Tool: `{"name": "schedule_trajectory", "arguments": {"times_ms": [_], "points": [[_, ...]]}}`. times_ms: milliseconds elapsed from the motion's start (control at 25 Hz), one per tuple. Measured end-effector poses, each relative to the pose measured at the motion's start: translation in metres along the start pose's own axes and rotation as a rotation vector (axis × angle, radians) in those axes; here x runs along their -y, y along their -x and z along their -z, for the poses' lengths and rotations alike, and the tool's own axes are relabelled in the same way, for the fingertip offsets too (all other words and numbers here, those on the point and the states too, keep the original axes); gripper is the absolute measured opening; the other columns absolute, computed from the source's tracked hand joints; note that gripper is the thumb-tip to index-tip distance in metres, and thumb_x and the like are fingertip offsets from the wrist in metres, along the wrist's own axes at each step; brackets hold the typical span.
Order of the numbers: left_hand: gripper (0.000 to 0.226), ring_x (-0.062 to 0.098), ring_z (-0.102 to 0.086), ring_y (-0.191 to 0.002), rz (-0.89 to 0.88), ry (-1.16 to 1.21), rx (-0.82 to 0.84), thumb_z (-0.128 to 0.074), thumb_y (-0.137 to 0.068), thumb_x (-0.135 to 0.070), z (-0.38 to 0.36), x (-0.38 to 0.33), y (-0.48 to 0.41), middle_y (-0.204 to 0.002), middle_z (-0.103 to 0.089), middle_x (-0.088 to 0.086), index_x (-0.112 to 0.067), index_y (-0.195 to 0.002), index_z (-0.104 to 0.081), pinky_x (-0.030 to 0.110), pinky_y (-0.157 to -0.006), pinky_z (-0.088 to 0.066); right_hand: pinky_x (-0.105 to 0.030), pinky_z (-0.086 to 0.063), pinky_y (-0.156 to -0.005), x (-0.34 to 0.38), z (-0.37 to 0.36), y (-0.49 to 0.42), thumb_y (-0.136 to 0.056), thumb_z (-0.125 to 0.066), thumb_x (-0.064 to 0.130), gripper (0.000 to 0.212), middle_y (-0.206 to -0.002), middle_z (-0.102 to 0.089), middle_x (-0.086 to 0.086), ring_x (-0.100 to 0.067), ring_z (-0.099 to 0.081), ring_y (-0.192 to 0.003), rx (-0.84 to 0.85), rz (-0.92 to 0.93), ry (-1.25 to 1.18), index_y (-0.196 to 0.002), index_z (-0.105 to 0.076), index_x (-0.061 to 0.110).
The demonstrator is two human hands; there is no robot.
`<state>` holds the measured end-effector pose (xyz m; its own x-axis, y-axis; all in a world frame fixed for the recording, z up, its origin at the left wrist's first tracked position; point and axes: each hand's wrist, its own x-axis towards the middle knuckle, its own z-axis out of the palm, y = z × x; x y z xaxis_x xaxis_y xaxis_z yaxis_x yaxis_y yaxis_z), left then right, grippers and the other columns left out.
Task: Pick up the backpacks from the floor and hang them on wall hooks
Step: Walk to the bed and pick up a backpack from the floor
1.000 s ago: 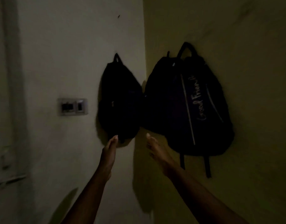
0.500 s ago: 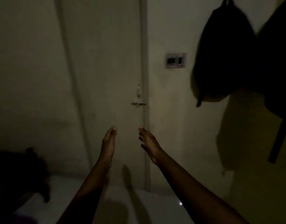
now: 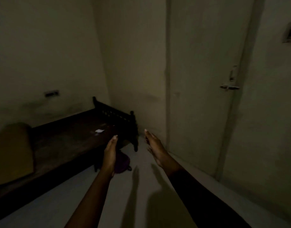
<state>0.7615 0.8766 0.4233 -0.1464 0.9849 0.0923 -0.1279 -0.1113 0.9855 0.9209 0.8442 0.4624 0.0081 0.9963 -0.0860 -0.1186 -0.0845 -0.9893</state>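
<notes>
Two slim forearms and hands show in dim light. The left hand [image 3: 110, 155] and the right hand [image 3: 155, 148] are bare, with short, pale fingernails [image 3: 115, 137]. The left forearm [image 3: 90, 195] is uncovered down to the bottom edge. The right forearm [image 3: 199, 195] is lost in darkness behind the wrist, so I cannot tell whether a sleeve covers it.

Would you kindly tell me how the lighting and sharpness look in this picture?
Head view: very dim, yellowish light; the dark wooden bed is nearly black; long arm shadows fall on the pale floor; the metal door latch and the right edge look blurred.
</notes>
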Motion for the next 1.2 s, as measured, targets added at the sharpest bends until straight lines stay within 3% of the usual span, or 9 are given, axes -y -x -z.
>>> {"name": "schedule_trajectory", "arguments": {"times_ms": [80, 320, 520, 800, 1080, 1200], "points": [[0.045, 0.015, -0.045, -0.127, 0.03, 0.018, -0.066, -0.04, -0.097, -0.034, 0.039, -0.003, 0.018, -0.138, -0.048, -0.001, -0.012, -0.136, -0.045, 0.028, -0.11, -0.031, -0.024, -0.033, -0.099, -0.009, -0.035, 0.006, -0.094, -0.04, 0.049, 0.057, -0.146, -0.042, 0.001, -0.017, -0.04, -0.134, 0.047, -0.023, -0.005, -0.142, -0.037, 0.018], [0.05, 0.009, -0.043, -0.121, 0.104, -0.058, -0.194, -0.037, -0.096, -0.043, 0.139, 0.007, 0.06, -0.147, -0.041, 0.0, -0.02, -0.14, -0.039, 0.026, -0.103, -0.03, -0.026, -0.034, -0.098, -0.058, -0.119, 0.031, -0.095, -0.04, 0.045, 0.054, -0.148, -0.041, -0.004, -0.02, -0.042, -0.133, 0.145, -0.128, -0.011, -0.142, -0.037, 0.018], [0.05, 0.015, -0.034, -0.135, 0.165, -0.087, -0.317, -0.032, -0.098, -0.04, 0.18, 0.012, 0.092, -0.15, -0.037, 0.0, -0.019, -0.143, -0.034, 0.026, -0.104, -0.024, -0.031, -0.031, -0.103, -0.089, -0.158, 0.033, -0.095, -0.039, 0.046, 0.054, -0.15, -0.037, -0.001, -0.019, -0.037, -0.137, 0.246, -0.189, -0.008, -0.143, -0.034, 0.022], [0.052, 0.019, -0.032, -0.138, 0.139, -0.073, -0.626, -0.034, -0.096, -0.044, 0.235, 0.008, 0.126, -0.151, -0.036, 0.002, -0.02, -0.142, -0.035, 0.03, -0.108, -0.023, -0.029, -0.033, -0.098, -0.114, -0.221, 0.03, -0.091, -0.041, 0.054, 0.06, -0.15, -0.039, -0.001, -0.02, -0.04, -0.134, 0.524, -0.236, 0.112, -0.142, -0.037, 0.022], [0.054, 0.019, -0.033, -0.137, 0.092, -0.039, -0.902, -0.035, -0.095, -0.045, 0.282, -0.009, 0.183, -0.15, -0.037, 0.003, -0.017, -0.141, -0.037, 0.026, -0.099, -0.024, -0.03, -0.035, -0.098, -0.128, -0.295, 0.067, -0.089, -0.039, 0.06, 0.063, -0.146, -0.043, -0.004, -0.021, -0.045, -0.129, 0.835, -0.273, 0.197, -0.14, -0.04, 0.022], [0.053, 0.019, -0.034, -0.137, 0.066, -0.031, -1.011, -0.035, -0.096, -0.044, 0.301, -0.02, 0.206, -0.149, -0.038, 0.002, -0.017, -0.141, -0.037, 0.026, -0.1, -0.025, -0.027, -0.035, -0.093, -0.129, -0.322, 0.086, -0.09, -0.04, 0.057, 0.06, -0.144, -0.045, -0.002, -0.016, -0.048, -0.117, 0.946, -0.277, 0.188, -0.139, -0.041, 0.023]]}}
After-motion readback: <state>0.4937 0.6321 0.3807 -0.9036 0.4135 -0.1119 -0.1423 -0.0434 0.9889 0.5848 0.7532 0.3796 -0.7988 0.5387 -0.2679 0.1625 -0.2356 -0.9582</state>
